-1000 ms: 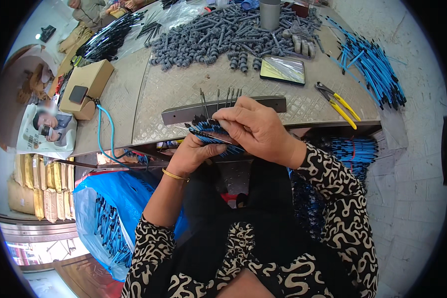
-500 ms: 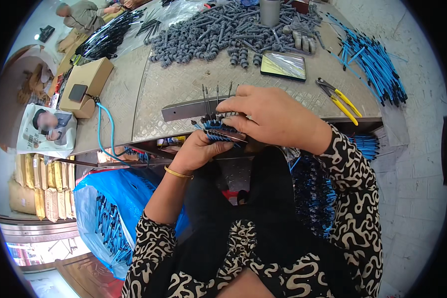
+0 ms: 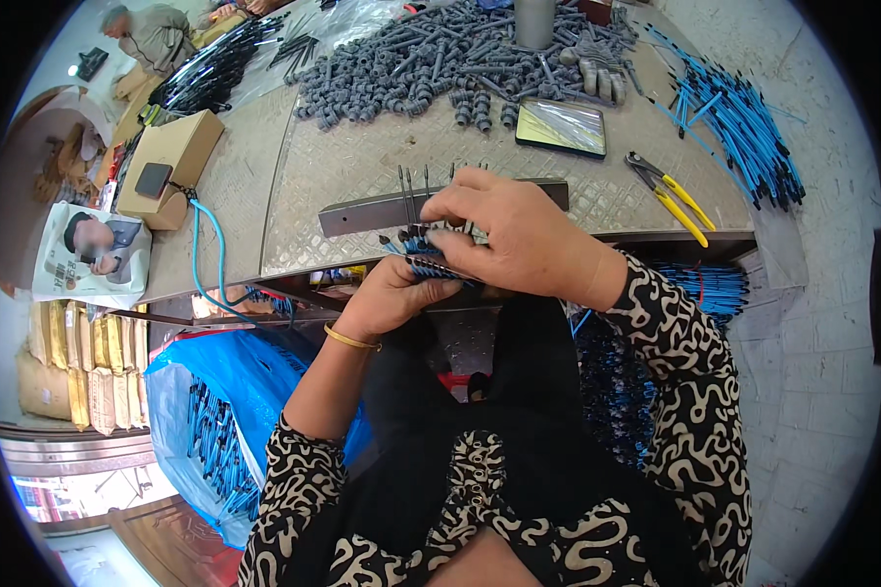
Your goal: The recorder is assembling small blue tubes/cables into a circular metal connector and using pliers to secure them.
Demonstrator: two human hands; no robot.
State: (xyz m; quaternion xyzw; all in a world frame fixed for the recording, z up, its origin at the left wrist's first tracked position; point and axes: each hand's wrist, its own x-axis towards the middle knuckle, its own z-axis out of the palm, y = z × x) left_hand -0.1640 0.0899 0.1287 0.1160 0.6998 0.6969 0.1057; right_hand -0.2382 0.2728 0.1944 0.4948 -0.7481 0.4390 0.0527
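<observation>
Two bare hands meet over the near edge of the worktable (image 3: 333, 161), level with each other and close to touching. The left hand (image 3: 390, 295) comes up from below, palm turned inward, its thumb laid across a bundle of short blue-and-black rods (image 3: 427, 266) that it grips just in front of the table edge; a gold bangle (image 3: 350, 339) rings its wrist. The right hand (image 3: 514, 233) reaches in from the right, back of the hand uppermost, fingers bent and thumb tip at the top of the bundle; its fingertips are partly hidden, so whether they pinch anything cannot be told. Just behind the hands lies a dark metal bar (image 3: 367, 214) with thin upright pins (image 3: 404, 196) beside it; the right hand blocks the view of the bar's middle. Beyond, a shallow rectangular case (image 3: 561, 128) and yellow-handled cutters (image 3: 680, 201) rest to the right. Farther back spreads a heap of grey ribbed fittings (image 3: 401, 83), with a grey cylinder (image 3: 534, 24) and a grey glove (image 3: 595, 73) at its right. Long blue rods (image 3: 739, 137) fill the far right corner; a cardboard box (image 3: 191, 147) stands left, and a blue plastic bag (image 3: 264, 367) sits below it.
</observation>
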